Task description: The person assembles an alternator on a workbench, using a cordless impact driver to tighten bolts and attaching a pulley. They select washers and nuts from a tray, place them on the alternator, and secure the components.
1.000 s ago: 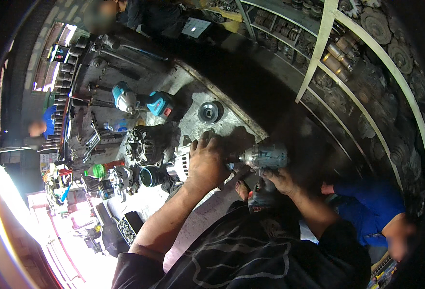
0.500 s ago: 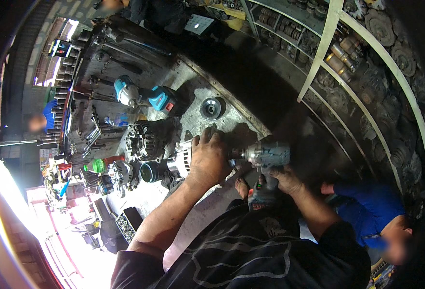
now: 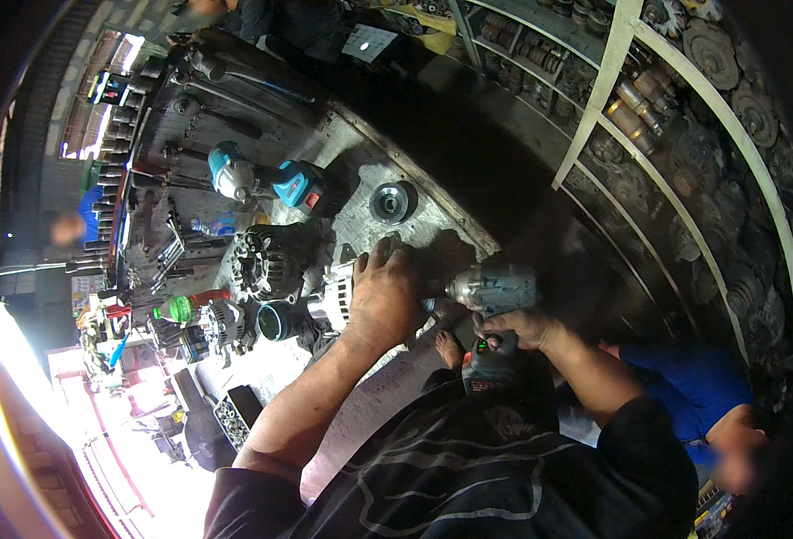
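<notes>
Alternator [image 3: 335, 296] on workbench [image 3: 432, 225], pulley [image 3: 391, 200] behind, impact wrench [image 3: 493, 292] right.

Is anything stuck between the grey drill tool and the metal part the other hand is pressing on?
Nothing visible: the power tool in the right hand points straight at the alternator, but the left hand covers where they meet.

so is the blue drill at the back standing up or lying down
Lying down: the blue drill rests on its side on the workbench, untouched.
</notes>
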The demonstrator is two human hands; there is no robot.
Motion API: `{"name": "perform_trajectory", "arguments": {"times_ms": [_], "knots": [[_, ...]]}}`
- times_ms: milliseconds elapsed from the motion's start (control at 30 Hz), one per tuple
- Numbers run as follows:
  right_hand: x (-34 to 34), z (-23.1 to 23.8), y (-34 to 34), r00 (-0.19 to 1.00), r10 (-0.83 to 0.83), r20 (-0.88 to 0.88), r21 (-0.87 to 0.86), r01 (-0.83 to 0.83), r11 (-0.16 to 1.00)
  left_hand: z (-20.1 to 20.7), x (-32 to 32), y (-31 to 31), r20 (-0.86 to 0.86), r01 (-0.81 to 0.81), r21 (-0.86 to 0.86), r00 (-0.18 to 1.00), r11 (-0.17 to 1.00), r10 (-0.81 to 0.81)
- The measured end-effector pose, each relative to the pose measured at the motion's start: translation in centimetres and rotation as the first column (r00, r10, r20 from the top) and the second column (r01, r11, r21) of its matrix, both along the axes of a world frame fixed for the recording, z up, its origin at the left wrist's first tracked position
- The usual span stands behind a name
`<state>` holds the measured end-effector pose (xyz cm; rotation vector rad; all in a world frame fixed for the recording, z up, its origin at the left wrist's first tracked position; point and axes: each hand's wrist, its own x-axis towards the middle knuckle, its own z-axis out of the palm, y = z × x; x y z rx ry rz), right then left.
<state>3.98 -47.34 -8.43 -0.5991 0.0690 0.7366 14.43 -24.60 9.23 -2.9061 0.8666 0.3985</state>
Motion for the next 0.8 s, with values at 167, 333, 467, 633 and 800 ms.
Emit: {"name": "perform_trajectory", "arguments": {"times_ms": [167,333,467,633,800], "knots": [[0.4,0.4,-0.4,0.998,0.058,-0.012,0.04,-0.058,0.998,0.7,0.5,-0.2,-0.051,-0.017,-0.089,0.999,0.996,0.013],[0.5,-0.2,0.0,0.997,0.073,-0.009,0.045,-0.073,0.996,0.5,0.3,-0.2,-0.04,-0.017,-0.084,0.999,0.996,0.013],[0.5,-0.1,-0.1,0.997,0.071,0.043,0.078,-0.075,0.994,0.1,0.1,0.0,-0.019,-0.007,-0.093,1.0,0.996,0.005],[0.7,0.6,-0.1,0.998,0.053,0.033,0.085,-0.055,0.995,-0.1,0.1,0.3,-0.013,0.022,-0.05,1.0,0.998,-0.023],[0.8,0.6,0.3,0.999,0.042,0.028,0.069,-0.043,0.997,-0.3,0.2,0.5,0.005,0.03,-0.065,1.0,0.997,-0.03]]}}
